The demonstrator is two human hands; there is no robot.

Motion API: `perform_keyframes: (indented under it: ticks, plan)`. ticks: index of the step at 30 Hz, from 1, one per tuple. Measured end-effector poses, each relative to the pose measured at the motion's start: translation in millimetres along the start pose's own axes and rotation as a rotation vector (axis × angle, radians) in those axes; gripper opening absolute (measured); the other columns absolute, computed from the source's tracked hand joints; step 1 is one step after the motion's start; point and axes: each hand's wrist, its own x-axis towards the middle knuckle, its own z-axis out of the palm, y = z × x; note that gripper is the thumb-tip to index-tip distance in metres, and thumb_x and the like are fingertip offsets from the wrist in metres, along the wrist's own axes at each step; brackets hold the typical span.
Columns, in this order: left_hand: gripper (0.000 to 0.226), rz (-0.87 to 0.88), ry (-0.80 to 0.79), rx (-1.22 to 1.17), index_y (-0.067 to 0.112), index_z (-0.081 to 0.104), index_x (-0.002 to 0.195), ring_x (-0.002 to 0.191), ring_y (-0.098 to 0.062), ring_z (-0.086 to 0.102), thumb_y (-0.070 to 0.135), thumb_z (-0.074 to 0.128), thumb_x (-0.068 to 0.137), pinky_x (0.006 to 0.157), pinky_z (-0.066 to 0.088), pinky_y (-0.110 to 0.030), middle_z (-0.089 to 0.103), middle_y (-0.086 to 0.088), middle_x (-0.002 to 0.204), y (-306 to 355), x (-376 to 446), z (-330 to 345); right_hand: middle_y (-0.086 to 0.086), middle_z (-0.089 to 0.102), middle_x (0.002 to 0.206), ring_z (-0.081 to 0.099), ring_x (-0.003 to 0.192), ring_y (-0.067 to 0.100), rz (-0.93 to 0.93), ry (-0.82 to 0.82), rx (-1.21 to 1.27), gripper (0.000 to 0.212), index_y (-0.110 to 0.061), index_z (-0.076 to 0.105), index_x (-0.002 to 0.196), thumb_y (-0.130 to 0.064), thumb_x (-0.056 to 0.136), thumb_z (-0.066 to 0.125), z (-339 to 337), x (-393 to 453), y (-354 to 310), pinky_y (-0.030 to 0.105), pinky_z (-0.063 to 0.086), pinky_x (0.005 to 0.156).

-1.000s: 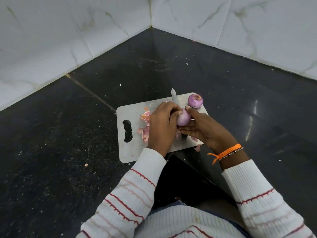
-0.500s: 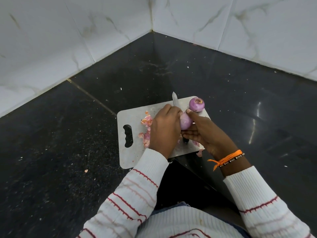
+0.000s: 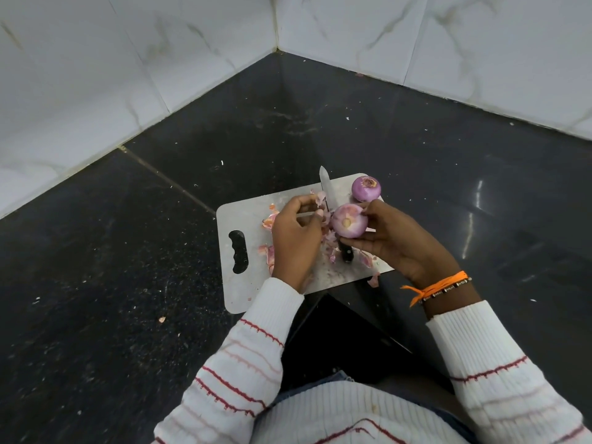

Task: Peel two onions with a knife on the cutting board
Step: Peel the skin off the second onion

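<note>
A: What does each hand have?

B: The right hand (image 3: 394, 241) grips the nearer red onion (image 3: 349, 221) between thumb on top and fingers beneath, lifted a little above the cutting board (image 3: 246, 293), its pale cut end turned toward the camera. The left hand (image 3: 296, 238) has its fingers curled and pinches a strip of onion skin (image 3: 320, 200) just left of that onion.

A: And the knife?

B: The kitchen knife (image 3: 327, 187) lies on the board, in neither hand. Its long axis runs from the dark handle near the board's front edge, under the held onion, to the tip past the far edge. The handle sits just below the right hand's fingers, so I'd judge that hand the nearer one to it.

A: The other onion?

B: The second onion (image 3: 366, 188) rests at the board's far right corner, just behind the held one, and looks bare of dry skin. Loose peelings (image 3: 269, 219) lie on the board beside the left hand.

A: So what does the next move depend on?

B: Probably the skin coming away leftward from the onion, the right hand holding it firm
</note>
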Motion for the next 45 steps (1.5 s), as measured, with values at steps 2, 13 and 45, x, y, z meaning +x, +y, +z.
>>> perform_keyframes:
  ticks: [2,13,45]
  plan:
    - [0.019,0.071,-0.028,0.030,0.018,0.065,0.106,0.100,-0.008,0.061,0.018,0.066,0.087,0.085,0.055,-0.025,0.065,0.006,0.108,1.8,-3.4,-0.1,0.013,0.067,0.092,0.066,0.085,0.026,0.007,-0.008,0.038,0.019,-0.009,0.061,0.092,-0.014,0.095,0.043,-0.3,1.9,0.4,0.032,0.059,0.074]
    - [0.029,0.328,-0.086,0.168,0.013,0.071,0.096,0.087,-0.004,0.061,0.010,0.082,0.069,0.074,0.050,-0.010,0.061,0.005,0.095,1.6,-4.2,3.2,0.017,0.065,0.100,0.065,0.083,0.025,0.043,-0.052,0.028,0.021,-0.004,0.060,0.101,-0.015,0.096,0.043,-3.4,6.0,-0.9,0.030,0.060,0.071]
    - [0.007,0.443,0.022,0.394,0.008,0.052,0.085,0.079,-0.013,0.054,0.009,0.057,0.090,0.065,0.045,-0.015,0.057,-0.005,0.089,-0.9,-3.7,5.1,0.007,0.067,0.083,0.068,0.072,0.019,0.036,-0.072,-0.056,0.011,-0.006,0.061,0.093,-0.013,0.092,0.053,3.3,5.5,0.0,0.031,0.058,0.076]
